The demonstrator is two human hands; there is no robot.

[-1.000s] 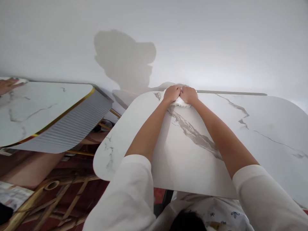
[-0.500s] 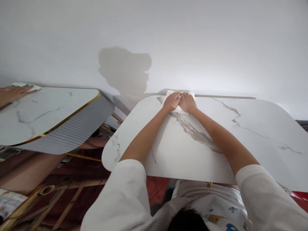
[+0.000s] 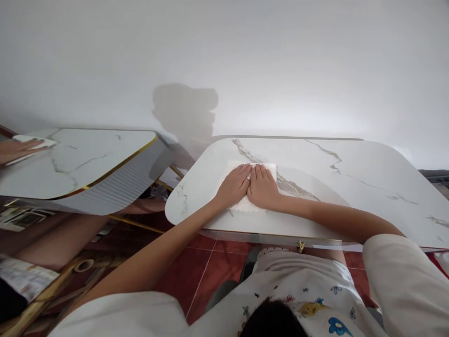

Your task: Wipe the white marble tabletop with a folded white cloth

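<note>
Both hands lie flat, side by side, on a thin white wiping cloth [image 3: 242,204] spread over a white marble-patterned tabletop [image 3: 365,187]. Whether it is cloth or paper I cannot tell; its lower edge looks wavy. My left hand [image 3: 235,185] presses on it with fingers stretched out toward the right. Touching it, my right hand [image 3: 262,186] rests palm down, fingers stretched forward. The cloth sits left of centre on the top, beside a grey-brown vein. Below the front edge shows a small gold knob [image 3: 300,246].
At the left stands a second marble-patterned table [image 3: 91,154] with gold trim and a ribbed grey side. Another person's hand [image 3: 21,150] lies on a white cloth there. A white wall [image 3: 280,70] rises behind both tables. Below are a wooden chair frame [image 3: 66,290] and red floor tiles [image 3: 199,267].
Both hands and the cloth have slid from the tabletop's back edge toward me and slightly left. My elbows are now bent wider. The view has shifted a little.
</note>
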